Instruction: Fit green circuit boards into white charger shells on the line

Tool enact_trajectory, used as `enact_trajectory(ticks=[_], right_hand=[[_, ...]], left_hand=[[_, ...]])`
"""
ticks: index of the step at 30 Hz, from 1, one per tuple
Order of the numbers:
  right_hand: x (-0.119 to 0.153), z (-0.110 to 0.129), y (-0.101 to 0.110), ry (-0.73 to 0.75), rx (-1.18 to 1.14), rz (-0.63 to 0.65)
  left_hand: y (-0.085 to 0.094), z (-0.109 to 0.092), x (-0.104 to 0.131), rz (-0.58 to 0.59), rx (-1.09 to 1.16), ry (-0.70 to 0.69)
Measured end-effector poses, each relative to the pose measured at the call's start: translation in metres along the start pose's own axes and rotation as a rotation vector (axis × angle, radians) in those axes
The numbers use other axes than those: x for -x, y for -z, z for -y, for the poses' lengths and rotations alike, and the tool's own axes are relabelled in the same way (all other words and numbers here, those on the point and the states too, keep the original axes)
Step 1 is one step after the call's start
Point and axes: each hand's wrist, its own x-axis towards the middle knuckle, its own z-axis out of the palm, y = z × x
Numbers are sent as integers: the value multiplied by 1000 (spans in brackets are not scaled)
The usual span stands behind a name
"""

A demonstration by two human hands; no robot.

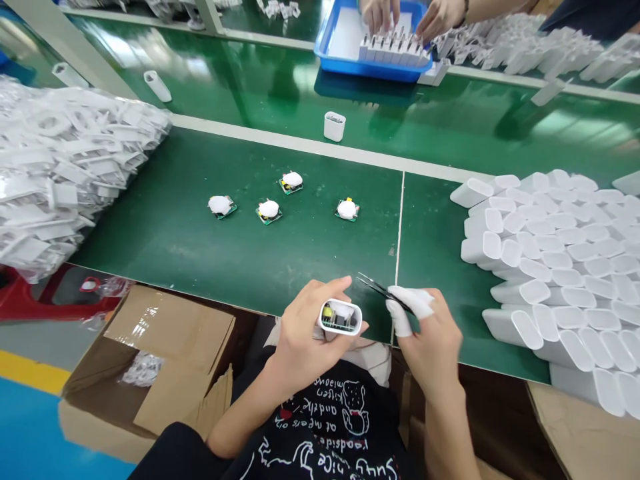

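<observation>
My left hand (305,333) is closed around a white oval plastic housing (360,319), its open end facing up. Inside the housing sits a circuit board (340,315) with a yellow part and a white blob. To the right of it, my right hand (430,333) holds dark tweezers (383,289) between thumb and forefinger, both in white finger cots. The tweezer tips point up and left, apart from the housing. Several small circuit boards with white blobs lie on the green bench (165,227), among them one board (347,209) ahead of my hands.
White housings (555,253) are massed at the right. A bag of white plastic parts (65,167) lies at the left. One housing (335,127) stands on the conveyor (240,93). Beyond, a co-worker's hands (440,17) work over a blue tray (325,50). A cardboard box (170,327) is below left.
</observation>
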Motion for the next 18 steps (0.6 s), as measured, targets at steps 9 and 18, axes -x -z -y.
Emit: enact_trajectory(ticks=[9,18], right_hand=[[-9,27,-9,19,-379,54],[-28,20,-30,-232,-731,61]], left_hand=[[-17,7,8,-25,62,261],[-46,26,18,-85,137,436]])
